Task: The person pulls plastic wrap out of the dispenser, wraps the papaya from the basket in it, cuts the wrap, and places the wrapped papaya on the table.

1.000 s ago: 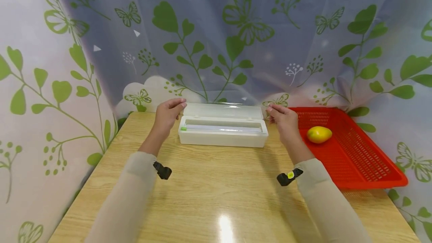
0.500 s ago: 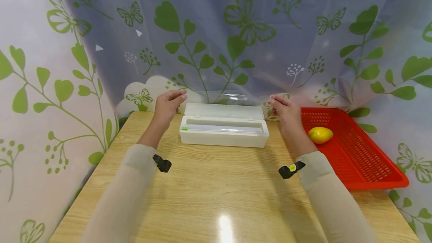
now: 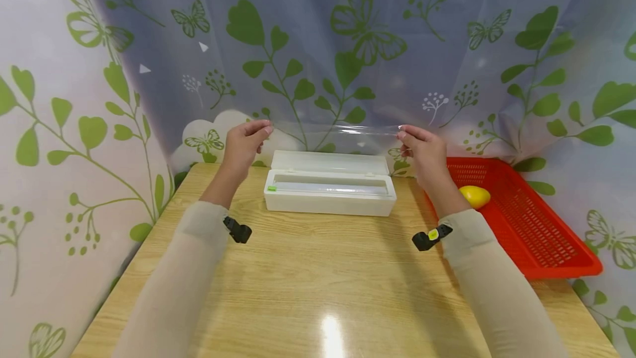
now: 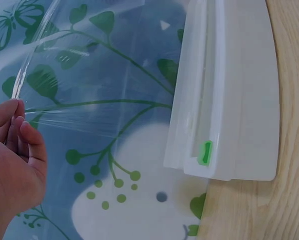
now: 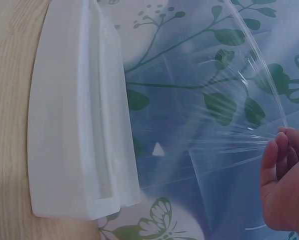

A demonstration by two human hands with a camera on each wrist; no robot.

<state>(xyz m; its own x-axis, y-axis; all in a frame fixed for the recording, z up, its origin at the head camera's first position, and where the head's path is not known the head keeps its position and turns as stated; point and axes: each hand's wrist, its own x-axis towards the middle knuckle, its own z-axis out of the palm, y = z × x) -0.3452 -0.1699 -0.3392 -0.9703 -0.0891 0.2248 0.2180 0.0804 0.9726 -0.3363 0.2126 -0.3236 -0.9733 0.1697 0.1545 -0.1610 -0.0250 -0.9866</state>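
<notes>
A clear sheet of plastic wrap (image 3: 350, 130) stretches between my two hands above a long white cling film dispenser (image 3: 330, 206). My left hand (image 3: 240, 145) pinches one corner between thumb and fingers; my right hand (image 3: 426, 151) pinches the other. The dispenser's lid (image 3: 330, 162) is tipped back, and a roll (image 3: 330, 188) lies inside. A green slider (image 4: 205, 153) sits at the dispenser's left end. In the right wrist view, creases in the film (image 5: 239, 142) fan out from the right fingertips toward the dispenser.
At the right stands a red plastic basket (image 3: 556, 222) with a yellow mango (image 3: 475, 196) in it, partly hidden by my right wrist. A patterned curtain (image 3: 308, 43) hangs close behind the dispenser. All stands on a wooden table (image 3: 318, 269).
Both hands have risen from beside the dispenser's lid, drawing the film's edge up and away from the dispenser. The dispenser and basket have stayed in place.
</notes>
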